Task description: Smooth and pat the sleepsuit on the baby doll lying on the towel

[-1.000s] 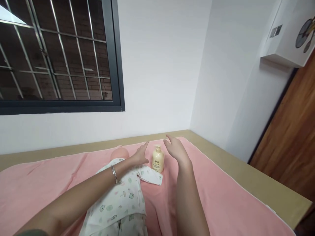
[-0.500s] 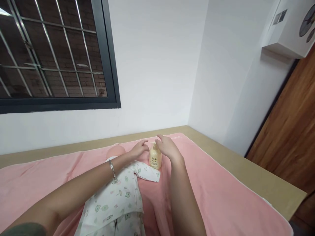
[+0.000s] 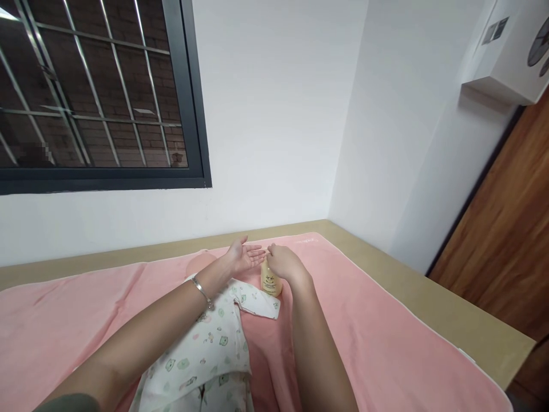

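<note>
A pale yellow pump bottle (image 3: 270, 281) stands upright on the pink blanket, dark print on its front. My right hand (image 3: 286, 262) is closed over the pump at its top and hides most of it. Beside the pump, my left hand (image 3: 246, 256) is turned palm up with its fingers stretched out towards the nozzle. Below my left forearm lies a white baby outfit (image 3: 214, 337) with green and pink prints, one sleeve reaching to the bottle's base. A round pinkish shape (image 3: 199, 263), perhaps a doll's head, shows above the collar, partly hidden by my left wrist.
The pink blanket (image 3: 364, 320) covers most of a tan surface (image 3: 386, 263) that meets white walls. A barred window (image 3: 107, 91) is at the upper left. A white wall-mounted box (image 3: 506, 63) and a wooden panel (image 3: 493, 252) are on the right.
My left hand has turned from palm down to palm up beside the nozzle. My right hand has closed over the pump top, and the bottle stays in place.
</note>
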Available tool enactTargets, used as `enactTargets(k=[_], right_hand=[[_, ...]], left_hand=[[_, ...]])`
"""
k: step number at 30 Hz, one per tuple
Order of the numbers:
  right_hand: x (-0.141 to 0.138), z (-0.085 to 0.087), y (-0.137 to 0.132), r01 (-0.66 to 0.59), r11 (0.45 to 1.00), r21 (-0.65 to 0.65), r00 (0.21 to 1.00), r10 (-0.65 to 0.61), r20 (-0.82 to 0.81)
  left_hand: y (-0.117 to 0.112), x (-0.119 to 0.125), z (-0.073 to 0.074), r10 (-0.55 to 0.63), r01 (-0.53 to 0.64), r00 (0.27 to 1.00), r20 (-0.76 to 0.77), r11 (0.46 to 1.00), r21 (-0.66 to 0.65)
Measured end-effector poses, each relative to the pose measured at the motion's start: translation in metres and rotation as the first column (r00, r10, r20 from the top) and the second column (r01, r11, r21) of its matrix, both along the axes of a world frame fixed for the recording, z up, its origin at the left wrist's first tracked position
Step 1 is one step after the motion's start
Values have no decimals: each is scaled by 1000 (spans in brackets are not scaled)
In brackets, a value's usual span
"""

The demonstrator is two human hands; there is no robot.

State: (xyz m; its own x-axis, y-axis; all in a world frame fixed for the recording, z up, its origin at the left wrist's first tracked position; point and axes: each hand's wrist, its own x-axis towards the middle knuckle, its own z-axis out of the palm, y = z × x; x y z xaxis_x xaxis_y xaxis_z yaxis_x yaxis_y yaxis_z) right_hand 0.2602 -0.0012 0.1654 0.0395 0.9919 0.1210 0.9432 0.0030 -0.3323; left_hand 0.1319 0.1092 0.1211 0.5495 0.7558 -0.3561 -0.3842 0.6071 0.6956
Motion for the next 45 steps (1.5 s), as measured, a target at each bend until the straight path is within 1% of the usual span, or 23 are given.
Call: enactTargets(k=[2, 5, 8, 10, 12, 16, 20, 23, 27, 28, 30, 31, 32, 34, 35, 37, 40, 43, 45], right_hand=[[-4, 2, -2, 28, 1000, -11, 999, -28, 30], [-9, 4, -4, 55, 998, -15, 996, -54, 69], [-11, 4, -4, 78, 997, -11, 992, -76, 105], [-11, 3, -3, 88, 996, -1, 988, -87, 128], [-10, 1, -2, 91, 996, 8, 984, -92, 152], [-18, -5, -1, 123, 992, 20, 968, -124, 219], [-34, -13, -2, 172, 983, 58, 940, -181, 290], [-37, -13, -4, 196, 979, 63, 931, -206, 303], [-39, -6, -7, 260, 965, 41, 922, -261, 286], [-43, -4, -8, 286, 957, 50, 915, -289, 282], [-57, -2, -11, 306, 945, 118, 913, -327, 245], [-66, -1, -14, 286, 944, 166, 927, -317, 201], [-78, -1, -17, 246, 945, 214, 950, -279, 141], [-102, -1, -24, 129, 951, 282, 991, -135, -1], [-113, -1, -28, 71, 953, 295, 997, -55, -63], [-133, -2, -35, -25, 955, 295, 985, 74, -156], [-153, -8, -41, -133, 954, 270, 951, 200, -236], [-167, -18, -45, -205, 939, 276, 916, 283, -285], [-177, -27, -51, -253, 922, 294, 900, 336, -279]], left_hand=[[1, -1, 2, -8, 13, 998, 63, 997, -78], [1, -2, 3, -12, 20, 998, 65, 991, -133], [-8, -7, 1, 19, -10, 998, 68, 991, -132], [-20, -15, -2, 50, -41, 996, 75, 992, -116], [-35, -27, -5, 53, -44, 995, 86, 994, -103], [-69, -61, -10, 3, 7, 991, 133, 997, -72], [-98, -98, -16, 28, -25, 990, 137, 999, -30], [-110, -122, -20, 55, -55, 987, 151, 998, -6], [-118, -146, -22, 104, -102, 983, 153, 995, -19], [-120, -151, -22, 110, -109, 983, 151, 994, -14], [-122, -158, -20, 111, -114, 981, 156, 993, 13], [-124, -161, -19, 106, -113, 980, 169, 993, 31], [-125, -164, -18, 97, -108, 978, 187, 993, 50], [-129, -167, -16, 67, -89, 972, 226, 992, 87], [-131, -168, -15, 47, -74, 969, 243, 992, 105], [-135, -168, -15, -4, -34, 965, 261, 990, 139], [-140, -168, -14, -71, 23, 963, 259, 983, 182], [-143, -167, -9, -81, 25, 952, 296, 982, 189], [-144, -167, -3, -65, 6, 936, 345, 985, 170]])
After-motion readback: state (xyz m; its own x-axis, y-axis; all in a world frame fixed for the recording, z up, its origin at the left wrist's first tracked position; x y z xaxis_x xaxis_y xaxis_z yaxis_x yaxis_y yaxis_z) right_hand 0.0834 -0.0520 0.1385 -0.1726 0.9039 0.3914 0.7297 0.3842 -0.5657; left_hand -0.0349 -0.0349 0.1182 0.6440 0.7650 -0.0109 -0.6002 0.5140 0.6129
